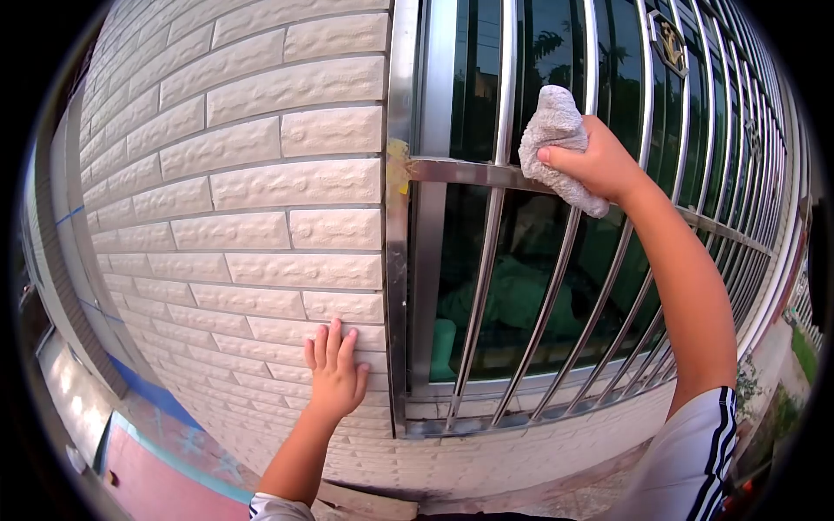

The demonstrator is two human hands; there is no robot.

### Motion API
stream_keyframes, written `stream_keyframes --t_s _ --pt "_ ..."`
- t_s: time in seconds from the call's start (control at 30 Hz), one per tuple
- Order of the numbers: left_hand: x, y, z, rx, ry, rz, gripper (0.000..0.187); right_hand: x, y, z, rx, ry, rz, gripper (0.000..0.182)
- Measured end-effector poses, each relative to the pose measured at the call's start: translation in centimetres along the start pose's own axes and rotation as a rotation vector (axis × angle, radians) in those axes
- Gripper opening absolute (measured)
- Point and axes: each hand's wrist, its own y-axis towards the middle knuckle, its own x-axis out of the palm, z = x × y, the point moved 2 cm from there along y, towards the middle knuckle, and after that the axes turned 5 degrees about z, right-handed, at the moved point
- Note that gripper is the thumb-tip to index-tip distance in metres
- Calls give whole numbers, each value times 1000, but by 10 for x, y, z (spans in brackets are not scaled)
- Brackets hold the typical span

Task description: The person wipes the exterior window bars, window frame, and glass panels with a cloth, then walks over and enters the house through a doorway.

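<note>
My right hand (604,165) is closed around a pale grey cloth (556,130), bunched up with its ends sticking out above and below my grip. The cloth lies against the metal window bars (495,234), close to the horizontal crossbar (460,172). Lower and to the left, my left hand (336,373) rests flat with fingers spread on the cream brick-tiled wall (248,182). It holds nothing. Behind the bars is dark window glass (521,269) with reflections in it.
A metal frame post (397,304) with a yellowish patch (399,165) separates the tiled wall from the barred window. An ornament (669,45) sits among the bars at upper right. Greenery (782,417) shows at lower right, and a pink-and-teal surface (165,473) lies at lower left.
</note>
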Motion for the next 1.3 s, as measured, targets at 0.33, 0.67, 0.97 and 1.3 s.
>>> stream_keyframes --t_s 0.33,0.67,0.97,1.3 --pt "5 -4 -4 56 102 -25 83 -41 21 -37 -207 97 546 40" --pt "8 -8 -3 -18 45 19 76 76 53 -80 -488 -429 -51 28" --pt "8 -13 0 -28 -14 16 74 73 17 -79 -859 -300 -218 27" --pt "-20 -10 11 -112 -125 -36 77 3 -117 19 55 263 287 22"
